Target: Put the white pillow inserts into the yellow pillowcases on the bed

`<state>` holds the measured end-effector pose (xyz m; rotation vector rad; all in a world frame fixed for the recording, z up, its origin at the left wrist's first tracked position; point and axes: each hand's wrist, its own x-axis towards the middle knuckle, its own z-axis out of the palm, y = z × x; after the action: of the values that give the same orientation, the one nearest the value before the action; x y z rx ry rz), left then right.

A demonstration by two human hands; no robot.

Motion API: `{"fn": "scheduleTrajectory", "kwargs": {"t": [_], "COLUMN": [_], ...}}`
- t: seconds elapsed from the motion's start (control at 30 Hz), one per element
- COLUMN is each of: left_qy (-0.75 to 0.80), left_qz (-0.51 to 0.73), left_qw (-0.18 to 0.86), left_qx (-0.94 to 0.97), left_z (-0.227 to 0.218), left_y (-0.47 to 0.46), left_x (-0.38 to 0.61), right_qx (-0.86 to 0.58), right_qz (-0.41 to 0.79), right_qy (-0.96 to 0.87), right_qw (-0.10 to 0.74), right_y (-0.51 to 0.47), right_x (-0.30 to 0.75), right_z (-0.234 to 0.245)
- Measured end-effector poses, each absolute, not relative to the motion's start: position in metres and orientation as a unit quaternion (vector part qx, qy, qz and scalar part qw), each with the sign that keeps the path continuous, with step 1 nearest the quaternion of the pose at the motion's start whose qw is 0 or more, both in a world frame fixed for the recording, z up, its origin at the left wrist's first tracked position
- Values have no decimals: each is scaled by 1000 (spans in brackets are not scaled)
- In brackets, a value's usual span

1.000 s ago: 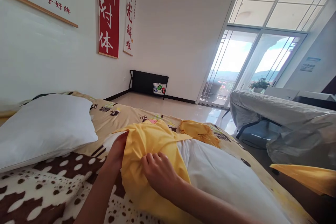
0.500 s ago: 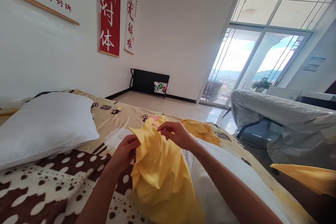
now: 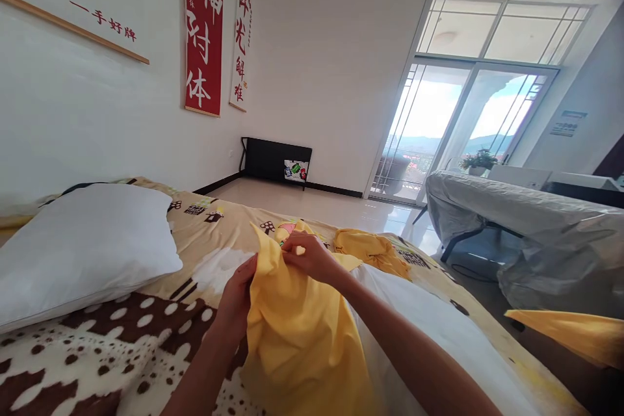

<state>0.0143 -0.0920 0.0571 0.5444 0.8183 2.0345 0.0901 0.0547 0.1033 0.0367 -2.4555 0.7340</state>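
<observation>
The right hand [image 3: 312,257] has its grip closed near the top of a yellow cloth [image 3: 302,338], thumb and fingers pinching the fabric. The left hand [image 3: 236,299] grips the cloth's left edge, its fingertips partly hidden by the folds. The cloth hangs in loose creases below both hands, over the bed, directly in front of the person. Just to its right, under the right forearm, lies a white pillow [image 3: 439,322] (whether any of it sits inside the cloth, I cannot tell). Beyond the right wrist, a crumpled yellow bundle [image 3: 373,250] rests on the patterned beige bedcover [image 3: 227,211]. Farther left are a second white pillow [image 3: 102,234] and, nearer the person, a spotted brown-and-white blanket [image 3: 117,338]. A red scroll [image 3: 203,45] hangs on the wall behind.
</observation>
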Motion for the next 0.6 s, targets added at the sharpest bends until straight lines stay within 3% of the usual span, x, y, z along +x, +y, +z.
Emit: {"fn": "scheduleTrajectory", "kwargs": {"t": [0.37, 0.47, 0.53, 0.6], "left_qy": [353, 365, 367, 369], "left_qz": [799, 808, 813, 812], "left_qw": [437, 411, 396, 387], "left_qx": [214, 215, 220, 234], "left_z": [46, 47, 48, 48], "left_y": [-91, -89, -87, -84], "left_x": [-6, -2, 4, 10], "right_qx": [64, -6, -120, -191], "right_qz": [153, 128, 130, 159], "right_qy": [-921, -911, -912, -926], "right_qw": [352, 391, 371, 284], "right_y": [56, 43, 34, 27], "right_x": [97, 104, 108, 110], "right_z": [113, 115, 118, 121]}}
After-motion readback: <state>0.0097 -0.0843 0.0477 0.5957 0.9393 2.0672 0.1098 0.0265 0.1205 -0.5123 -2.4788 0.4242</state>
